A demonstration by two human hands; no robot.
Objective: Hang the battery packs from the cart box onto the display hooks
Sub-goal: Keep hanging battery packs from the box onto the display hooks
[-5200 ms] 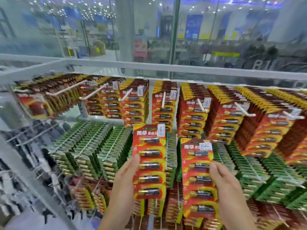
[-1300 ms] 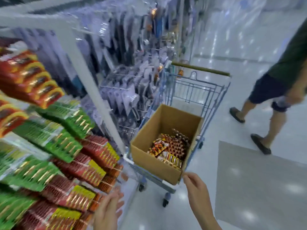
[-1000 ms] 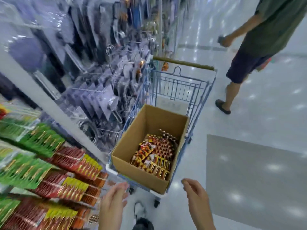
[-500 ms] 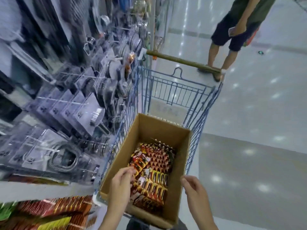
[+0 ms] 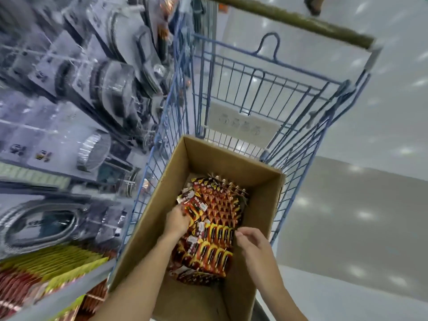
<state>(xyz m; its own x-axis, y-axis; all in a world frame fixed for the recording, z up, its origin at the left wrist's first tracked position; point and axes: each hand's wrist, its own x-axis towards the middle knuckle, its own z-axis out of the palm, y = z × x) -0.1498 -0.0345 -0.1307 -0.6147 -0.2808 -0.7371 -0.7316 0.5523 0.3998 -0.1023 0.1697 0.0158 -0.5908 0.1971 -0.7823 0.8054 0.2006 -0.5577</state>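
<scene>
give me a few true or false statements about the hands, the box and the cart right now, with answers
1. The brown cardboard box sits inside the blue wire shopping cart. True.
2. The box is empty. False: red and yellow battery packs lie piled in it.
3. The left hand reaches down onto the packs. True.
4. The right hand grips the cart's handle bar. False: it hovers over the packs at the box's right side.
5. The box has a closed lid. False: its top is open.

Blurred packaged goods (image 5: 111, 93) (hanging), grey floor (image 5: 370, 205)
</scene>
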